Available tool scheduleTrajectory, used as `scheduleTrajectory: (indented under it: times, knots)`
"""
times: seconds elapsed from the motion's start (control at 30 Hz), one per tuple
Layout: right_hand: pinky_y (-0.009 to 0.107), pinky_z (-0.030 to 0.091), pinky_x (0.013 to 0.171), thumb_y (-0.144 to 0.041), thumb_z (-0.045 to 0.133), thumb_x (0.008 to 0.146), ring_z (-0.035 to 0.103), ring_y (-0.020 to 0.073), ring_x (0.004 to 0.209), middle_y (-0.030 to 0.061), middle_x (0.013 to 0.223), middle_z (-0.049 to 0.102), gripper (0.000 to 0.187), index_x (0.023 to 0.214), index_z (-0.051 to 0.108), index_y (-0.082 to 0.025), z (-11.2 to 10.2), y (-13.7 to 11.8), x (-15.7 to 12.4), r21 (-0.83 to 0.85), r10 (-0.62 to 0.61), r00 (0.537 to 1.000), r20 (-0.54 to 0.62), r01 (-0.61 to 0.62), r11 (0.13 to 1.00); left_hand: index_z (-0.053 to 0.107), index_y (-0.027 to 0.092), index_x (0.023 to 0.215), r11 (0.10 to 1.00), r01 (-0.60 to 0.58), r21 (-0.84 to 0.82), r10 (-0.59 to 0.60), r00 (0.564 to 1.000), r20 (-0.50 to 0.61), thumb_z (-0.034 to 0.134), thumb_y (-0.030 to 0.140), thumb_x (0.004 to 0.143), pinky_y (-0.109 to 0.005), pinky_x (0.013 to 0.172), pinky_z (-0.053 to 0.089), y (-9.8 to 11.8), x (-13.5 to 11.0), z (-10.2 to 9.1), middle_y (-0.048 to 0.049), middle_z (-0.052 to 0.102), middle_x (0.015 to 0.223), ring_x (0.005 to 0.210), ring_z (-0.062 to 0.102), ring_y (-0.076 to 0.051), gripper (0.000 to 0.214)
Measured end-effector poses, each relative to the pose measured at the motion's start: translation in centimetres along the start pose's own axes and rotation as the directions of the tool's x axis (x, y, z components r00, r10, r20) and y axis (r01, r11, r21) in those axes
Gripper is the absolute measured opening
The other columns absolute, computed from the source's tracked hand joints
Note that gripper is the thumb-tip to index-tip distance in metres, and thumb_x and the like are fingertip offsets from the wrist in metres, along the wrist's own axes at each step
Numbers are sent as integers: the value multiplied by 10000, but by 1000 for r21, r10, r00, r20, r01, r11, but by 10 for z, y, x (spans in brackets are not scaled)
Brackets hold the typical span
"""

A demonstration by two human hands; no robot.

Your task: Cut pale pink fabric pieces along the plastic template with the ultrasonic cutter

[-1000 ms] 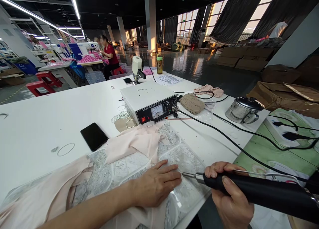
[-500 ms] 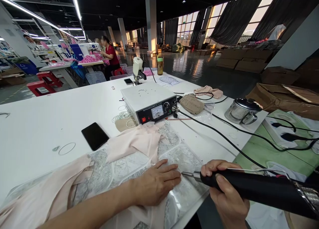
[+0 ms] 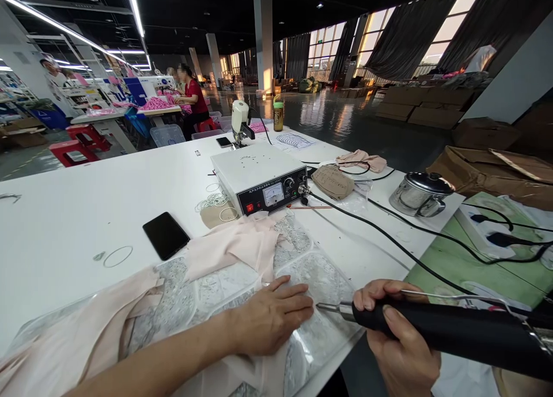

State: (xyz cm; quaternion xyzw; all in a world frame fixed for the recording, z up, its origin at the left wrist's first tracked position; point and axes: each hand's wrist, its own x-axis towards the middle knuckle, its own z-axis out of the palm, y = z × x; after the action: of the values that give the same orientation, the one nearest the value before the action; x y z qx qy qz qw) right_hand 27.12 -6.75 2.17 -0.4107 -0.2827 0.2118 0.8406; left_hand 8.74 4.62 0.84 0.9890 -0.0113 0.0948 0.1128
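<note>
My left hand (image 3: pixel 272 316) lies flat with fingers stretched over a clear plastic template (image 3: pixel 328 270) with curved outlines. Pale pink fabric (image 3: pixel 235 241) lies on the template above that hand, and a second pale pink piece (image 3: pixel 90 328) covers its left part. In my right hand (image 3: pixel 400 333) is a black ultrasonic handpiece (image 3: pixel 458 331), fingers wrapped around its front end. Its pointed metal tip (image 3: pixel 328 307) is beside my left fingertips, over the template. Whether the tip touches the surface I cannot tell.
Behind the template stands a control box (image 3: pixel 263 181) with a meter; a black cable (image 3: pixel 380 235) runs from it. A phone (image 3: pixel 165 235), elastic loops (image 3: pixel 213 201), a brown card pattern (image 3: pixel 332 182) and a lidded metal pot (image 3: pixel 421 192) sit around. A co-worker in red (image 3: pixel 194 97) sits farther back.
My right hand has drawn the handpiece slightly to the right, and its tip is a little farther from my left fingers. My left hand stays in place.
</note>
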Motion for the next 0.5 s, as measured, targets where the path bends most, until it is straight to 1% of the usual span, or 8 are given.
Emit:
scheduleTrajectory:
  times: [0.13, 0.33, 0.5]
  knots:
    - [345, 485, 517, -231, 619, 751, 515, 145, 581, 0, 715, 534, 87, 836, 602, -224, 0, 1, -1, -10, 2, 1000, 16, -2, 1000, 527, 129, 1297, 1000, -3, -7, 3, 1000, -4, 445, 146, 974, -402, 1195, 200, 0, 0, 0, -82, 597, 1336, 1361, 427, -235, 334]
    - [357, 496, 520, -252, 640, 764, 512, 144, 565, -5, 700, 536, 75, 793, 578, -221, 3, -1, -1, -34, -17, 998, 53, 19, 999, 536, 138, 1300, 1000, 7, -9, -7, 1000, -1, 418, 156, 985, -427, 1181, 243, 0, 0, 0, -111, 603, 1320, 1358, 435, -245, 337]
    - [353, 500, 531, -239, 640, 780, 528, 146, 571, -2, 705, 561, 73, 803, 572, -224, 2, -2, 1, -52, -25, 995, 96, 31, 998, 542, 135, 1285, 1000, 2, -5, -2, 1000, -19, 424, 157, 985, -410, 1186, 229, 0, 0, 1, -98, 611, 1311, 1349, 445, -236, 323]
